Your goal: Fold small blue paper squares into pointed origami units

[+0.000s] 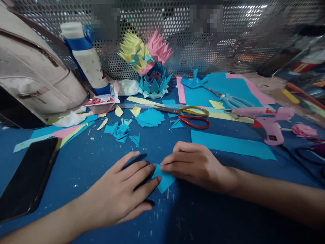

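Note:
A small piece of blue paper (164, 183) lies on the dark blue table between my hands. My left hand (128, 191) rests palm down with its fingers spread, two fingertips touching the paper's left edge. My right hand (200, 164) has its fingers drawn together and pinches the paper's upper right part, covering some of it. Beyond my hands are a stack of cut blue paper pieces (150, 118) and a pile of folded blue paper points (120, 131). A long blue paper strip (232, 145) lies past my right hand.
Scissors (194, 117) with red and yellow handles and a pink glue gun (269, 122) lie ahead, its cord trailing right. Pliers (236, 101) rest on paper sheets. Folded paper flowers (154, 83) stand at the back. A phone (30, 176) lies left, near a bottle (87, 61) and a bag (38, 67).

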The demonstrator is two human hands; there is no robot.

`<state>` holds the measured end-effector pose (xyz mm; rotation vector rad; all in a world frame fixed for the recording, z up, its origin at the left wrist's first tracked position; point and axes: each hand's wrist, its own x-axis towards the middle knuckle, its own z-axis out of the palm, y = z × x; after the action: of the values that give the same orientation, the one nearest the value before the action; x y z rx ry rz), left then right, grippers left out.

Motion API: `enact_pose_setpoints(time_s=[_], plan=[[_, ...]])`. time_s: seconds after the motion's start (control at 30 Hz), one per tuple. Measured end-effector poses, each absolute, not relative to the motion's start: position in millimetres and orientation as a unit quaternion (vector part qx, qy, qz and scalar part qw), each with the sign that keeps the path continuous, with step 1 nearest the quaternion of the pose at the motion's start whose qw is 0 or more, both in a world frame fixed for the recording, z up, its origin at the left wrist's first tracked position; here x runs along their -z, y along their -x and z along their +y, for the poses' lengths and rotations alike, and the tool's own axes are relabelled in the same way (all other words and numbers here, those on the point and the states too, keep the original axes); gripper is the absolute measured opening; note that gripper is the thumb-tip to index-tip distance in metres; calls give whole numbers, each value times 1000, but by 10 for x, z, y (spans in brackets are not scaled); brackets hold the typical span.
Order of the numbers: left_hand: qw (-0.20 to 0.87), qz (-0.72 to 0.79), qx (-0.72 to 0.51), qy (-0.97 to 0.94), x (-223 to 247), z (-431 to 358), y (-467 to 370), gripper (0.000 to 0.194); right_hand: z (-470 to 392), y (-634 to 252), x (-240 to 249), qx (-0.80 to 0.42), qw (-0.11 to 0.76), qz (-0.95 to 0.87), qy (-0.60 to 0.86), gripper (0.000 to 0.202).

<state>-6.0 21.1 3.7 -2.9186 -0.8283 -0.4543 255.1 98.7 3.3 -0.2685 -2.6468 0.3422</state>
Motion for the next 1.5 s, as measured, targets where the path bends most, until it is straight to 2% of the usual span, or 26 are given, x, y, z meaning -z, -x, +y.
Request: enact_pose_setpoints(time_s=[0.57, 0.9, 1.1, 1.5], plan=[[31, -269, 144, 952, -22, 211, 65, 41, 1025, -2558, -98, -70, 236, -968, 53, 24], [30, -265, 148, 952, -30, 221, 69, 40, 1026, -2584, -75, -69, 190, -977, 62, 26], [28, -272, 122, 954, -63, 206, 36, 48, 1032, -2571, -115, -93, 159, -980, 72, 23], [36, -277, 134, 951, -110, 216, -17, 50, 1047, -2589, -139, -106, 191, -973, 67, 21]])
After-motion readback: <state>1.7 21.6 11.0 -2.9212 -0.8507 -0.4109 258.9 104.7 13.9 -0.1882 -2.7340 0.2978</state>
